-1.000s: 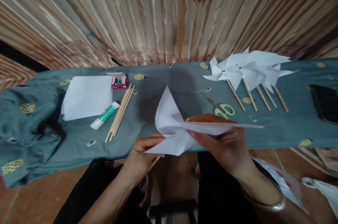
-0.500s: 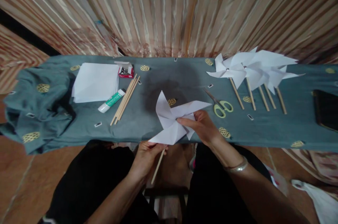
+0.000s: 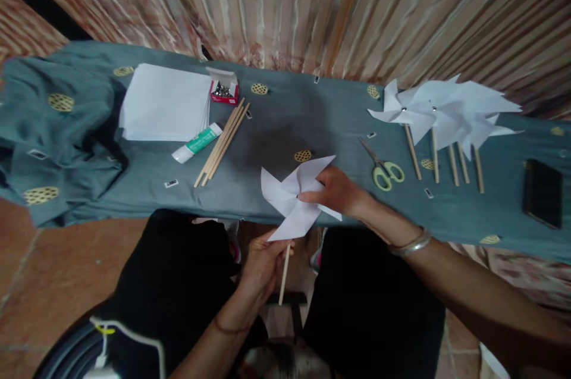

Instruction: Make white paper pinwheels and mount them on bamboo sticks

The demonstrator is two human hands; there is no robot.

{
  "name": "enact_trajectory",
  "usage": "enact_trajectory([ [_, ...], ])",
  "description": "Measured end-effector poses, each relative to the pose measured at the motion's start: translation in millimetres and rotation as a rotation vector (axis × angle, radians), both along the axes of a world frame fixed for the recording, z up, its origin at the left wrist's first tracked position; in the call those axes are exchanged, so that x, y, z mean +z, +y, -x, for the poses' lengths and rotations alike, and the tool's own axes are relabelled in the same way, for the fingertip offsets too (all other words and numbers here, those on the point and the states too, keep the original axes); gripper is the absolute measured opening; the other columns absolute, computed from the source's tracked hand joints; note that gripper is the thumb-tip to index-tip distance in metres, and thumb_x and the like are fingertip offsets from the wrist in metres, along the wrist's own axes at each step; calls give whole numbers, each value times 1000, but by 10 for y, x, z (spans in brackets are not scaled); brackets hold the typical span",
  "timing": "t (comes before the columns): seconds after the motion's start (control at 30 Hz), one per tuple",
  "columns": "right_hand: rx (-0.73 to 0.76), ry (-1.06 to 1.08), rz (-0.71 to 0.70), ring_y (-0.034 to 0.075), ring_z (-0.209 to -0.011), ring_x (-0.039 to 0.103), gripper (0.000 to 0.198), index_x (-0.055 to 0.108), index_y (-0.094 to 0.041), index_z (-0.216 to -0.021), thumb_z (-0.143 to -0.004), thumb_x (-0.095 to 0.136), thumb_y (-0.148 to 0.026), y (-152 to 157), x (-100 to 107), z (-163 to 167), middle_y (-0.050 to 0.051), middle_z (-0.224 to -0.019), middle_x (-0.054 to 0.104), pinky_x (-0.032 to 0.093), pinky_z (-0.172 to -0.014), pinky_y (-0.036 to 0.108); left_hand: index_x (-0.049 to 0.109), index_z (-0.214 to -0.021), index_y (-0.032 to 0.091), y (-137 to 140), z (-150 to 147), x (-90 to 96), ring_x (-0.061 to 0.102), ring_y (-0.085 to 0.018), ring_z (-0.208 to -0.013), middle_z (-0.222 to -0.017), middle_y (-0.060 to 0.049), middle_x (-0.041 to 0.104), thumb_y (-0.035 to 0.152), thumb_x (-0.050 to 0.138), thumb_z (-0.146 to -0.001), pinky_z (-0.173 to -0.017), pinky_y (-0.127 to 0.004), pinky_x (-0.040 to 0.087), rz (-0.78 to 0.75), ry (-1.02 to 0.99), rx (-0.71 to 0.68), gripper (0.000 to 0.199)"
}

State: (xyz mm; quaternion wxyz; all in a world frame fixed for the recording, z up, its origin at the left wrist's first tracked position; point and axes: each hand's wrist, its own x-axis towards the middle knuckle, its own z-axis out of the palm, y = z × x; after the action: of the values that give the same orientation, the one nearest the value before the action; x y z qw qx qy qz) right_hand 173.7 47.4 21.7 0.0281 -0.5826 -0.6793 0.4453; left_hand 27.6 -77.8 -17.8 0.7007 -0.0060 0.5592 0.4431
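Observation:
A white paper pinwheel (image 3: 295, 216) on a thin wooden stick (image 3: 284, 278) is held in front of me, at the table's near edge. My left hand (image 3: 264, 260) is closed round the stick just below the paper blades. With its thumb at the pinwheel's centre, my right hand (image 3: 334, 191) grips the hub, its other fingers behind the paper. Green-handled scissors (image 3: 383, 171) lie on the cloth to the right of my right hand.
Several finished pinwheels (image 3: 450, 108) overlap at the back right, near a black phone (image 3: 543, 193). On the left are a paper stack (image 3: 165, 102), an open red box of pins (image 3: 224, 92), a glue tube (image 3: 197, 143) and loose wooden sticks (image 3: 225, 141). Grey-green cloth (image 3: 250, 182) covers the table.
The pinwheel's blades have turned slightly and sit at a different angle. Both hands keep hold of it. My view has shifted and tilted, so the table appears rotated.

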Motion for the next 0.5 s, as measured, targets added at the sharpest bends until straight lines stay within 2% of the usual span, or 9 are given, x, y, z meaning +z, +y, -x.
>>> enact_trajectory([
  [0.17,94,-60,66,13,-61,56,15,69,-13,-71,-71,67,-28,80,64,62,1,-65,64,38,-54,23,75,-59,12,-25,-21,-66,54,-7,-46,-53,-3,68,20,85,-42,-49,-17,42,7,-43,18,22],
  [0.33,199,-170,31,15,-66,62,13,70,-14,-76,-73,67,-26,137,103,119,2,-71,68,39,-57,23,79,-69,14,-50,-24,-114,55,-7,-45,-55,-3,70,17,84,-44,-47,-16,42,21,-76,35,25],
  [0.5,272,-284,3,14,-64,61,11,69,-15,-72,-74,67,-25,159,194,187,1,-66,66,36,-55,23,81,-76,16,-53,-18,-102,55,-6,-46,-60,-3,72,13,85,-43,-46,-15,42,21,-113,31,33],
])
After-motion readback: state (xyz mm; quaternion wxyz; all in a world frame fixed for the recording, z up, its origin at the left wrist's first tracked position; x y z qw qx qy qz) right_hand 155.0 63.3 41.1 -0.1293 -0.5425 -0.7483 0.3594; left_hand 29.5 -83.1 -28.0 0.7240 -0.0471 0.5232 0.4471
